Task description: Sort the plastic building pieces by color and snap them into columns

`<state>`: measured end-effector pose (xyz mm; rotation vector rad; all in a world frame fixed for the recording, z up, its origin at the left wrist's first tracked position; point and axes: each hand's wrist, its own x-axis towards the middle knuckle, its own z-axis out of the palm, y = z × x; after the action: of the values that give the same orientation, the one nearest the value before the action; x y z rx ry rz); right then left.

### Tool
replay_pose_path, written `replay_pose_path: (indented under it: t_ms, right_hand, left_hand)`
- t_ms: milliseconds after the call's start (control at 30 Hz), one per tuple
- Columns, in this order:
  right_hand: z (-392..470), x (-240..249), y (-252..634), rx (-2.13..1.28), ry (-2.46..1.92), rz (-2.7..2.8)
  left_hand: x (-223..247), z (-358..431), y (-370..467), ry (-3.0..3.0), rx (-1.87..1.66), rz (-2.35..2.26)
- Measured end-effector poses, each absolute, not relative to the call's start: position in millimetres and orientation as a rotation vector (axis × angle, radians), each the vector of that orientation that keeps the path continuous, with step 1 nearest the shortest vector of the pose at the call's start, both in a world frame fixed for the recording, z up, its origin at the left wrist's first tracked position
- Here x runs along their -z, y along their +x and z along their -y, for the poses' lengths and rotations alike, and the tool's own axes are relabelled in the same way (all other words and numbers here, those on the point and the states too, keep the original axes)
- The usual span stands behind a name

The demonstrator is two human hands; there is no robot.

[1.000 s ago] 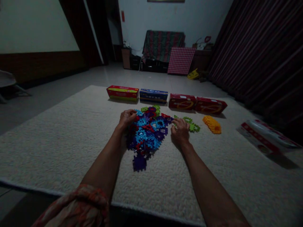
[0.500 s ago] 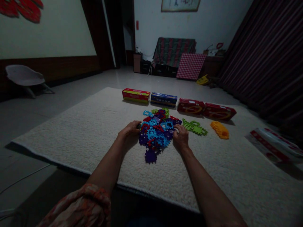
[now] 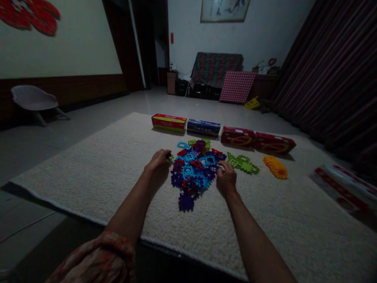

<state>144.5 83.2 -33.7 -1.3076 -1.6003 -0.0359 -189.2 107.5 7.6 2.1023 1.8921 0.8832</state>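
A heap of interlocking plastic pieces (image 3: 191, 169), in blue, purple and red with some green at the back, lies on the pale textured mat (image 3: 118, 177). At its left side my left hand (image 3: 159, 160) is closed, with a small dark purple and green interlocking piece (image 3: 170, 157) at its fingertips. My right hand (image 3: 226, 176) rests against the heap's right edge, fingers curled together by the purple pieces; what they grip, if anything, is hidden. One flat purple piece (image 3: 186, 202) sticks out at the near end of the heap.
Green pieces (image 3: 243, 163) and an orange stack (image 3: 275, 166) lie right of the heap. Behind stand a red-yellow box (image 3: 169, 123), a blue box (image 3: 204, 128) and two dark red boxes (image 3: 238, 136). A red-white package (image 3: 344, 188) sits at the right, a chair (image 3: 35, 98) far left.
My left hand has drawn slightly left, away from the heap, with the purple and green piece at its fingertips. My right hand stays by the right edge. The camera view has tilted up slightly.
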Motion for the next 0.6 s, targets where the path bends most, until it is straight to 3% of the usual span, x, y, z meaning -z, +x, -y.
replay_pose_path:
  t_ms: [133, 300, 600]
  right_hand:
    - [-82, 32, 144, 0.009, -1.272, 1.603]
    - [-76, 24, 141, -0.115, -1.211, 1.645]
    - [-79, 22, 134, -0.411, -1.240, 1.457]
  left_hand:
    - [-27, -114, -156, 2.108, -0.780, -1.903]
    - [-44, -119, -93, 2.310, -0.792, -1.400]
    - [-32, -124, -37, 2.514, -0.739, -0.971]
